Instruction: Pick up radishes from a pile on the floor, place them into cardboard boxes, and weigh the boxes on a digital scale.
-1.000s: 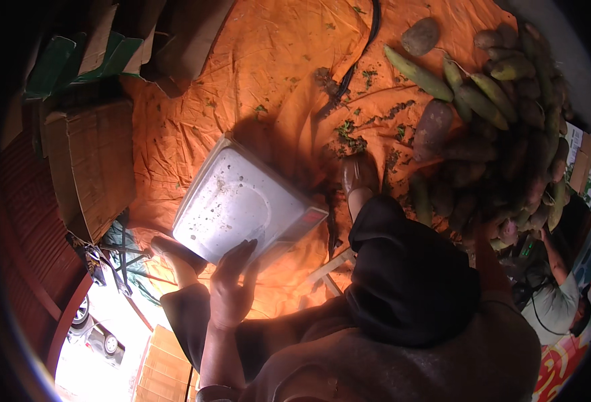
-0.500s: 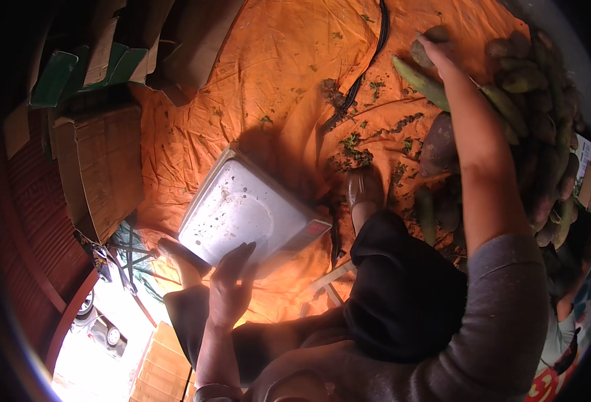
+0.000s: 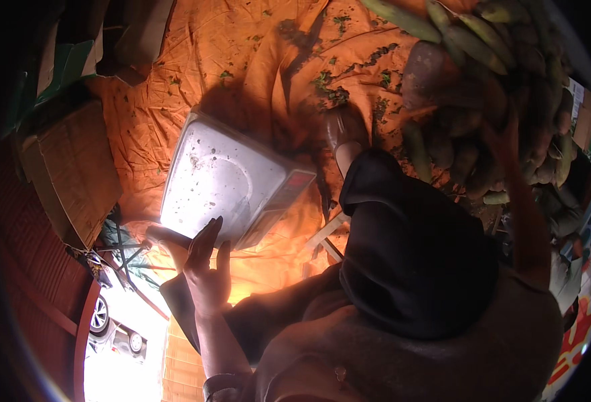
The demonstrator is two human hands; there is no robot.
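My left hand (image 3: 207, 273) is raised at the near edge of a flat-topped metal weighing scale (image 3: 208, 174), fingers outstretched and holding nothing. Bits of dirt lie on the scale's pan, and a reddish display panel sits at its right corner. On the right, my right hand (image 3: 498, 127) is in shadow among a heap of brown tubers (image 3: 465, 161) and long green gourds (image 3: 402, 20). Blur and darkness hide its fingers, so whether it grips anything does not show. A large brown tuber (image 3: 426, 70) lies at the heap's left side.
An orange cloth (image 3: 242, 40) strewn with leaf scraps and soil covers the ground. Cardboard boxes (image 3: 74, 167) stand at the left. My shoe (image 3: 345, 126) is right of the scale, near a small wooden stool (image 3: 325, 231). A parked vehicle (image 3: 108, 328) shows at lower left.
My right arm has drawn back from the far round tuber toward me, now bent over the heap. My left hand stays open by the scale. The whole view has shifted.
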